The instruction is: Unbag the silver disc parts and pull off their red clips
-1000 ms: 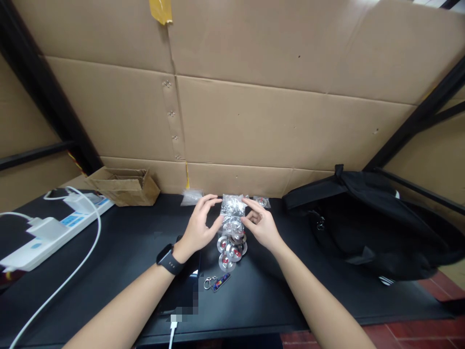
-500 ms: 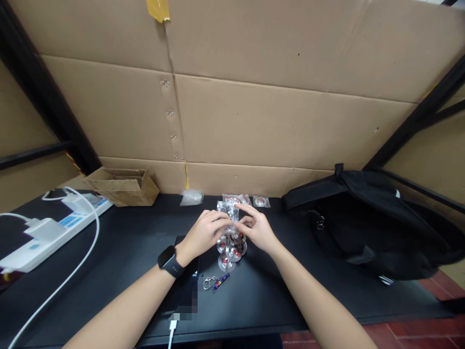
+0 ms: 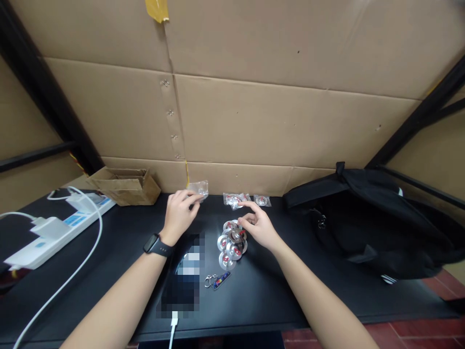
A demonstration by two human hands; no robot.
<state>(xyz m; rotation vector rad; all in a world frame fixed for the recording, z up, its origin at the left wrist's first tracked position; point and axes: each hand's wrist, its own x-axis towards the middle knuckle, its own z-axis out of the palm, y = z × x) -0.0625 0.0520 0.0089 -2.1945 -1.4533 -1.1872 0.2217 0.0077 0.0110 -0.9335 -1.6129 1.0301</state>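
Observation:
My left hand (image 3: 179,214), a black watch on its wrist, reaches to the back of the black table and pinches a small clear plastic bag (image 3: 199,188) at the foot of the cardboard wall. My right hand (image 3: 257,226) hovers beside a pile of several round silver discs with red centres (image 3: 231,243), its fingers loosely curled and holding nothing that I can see. Behind it lie bagged discs (image 3: 236,199) and one more bagged disc (image 3: 261,199).
A keyring with a small tag (image 3: 217,281) lies in front of the pile, next to a blurred phone (image 3: 183,281) with a white cable. A cardboard box (image 3: 125,184) and a white power strip (image 3: 54,228) are at the left, a black bag (image 3: 366,223) at the right.
The bag of discs held between both hands now lies at the back. My left hand has moved left and away to the clear plastic bag; my right hand stays by the pile.

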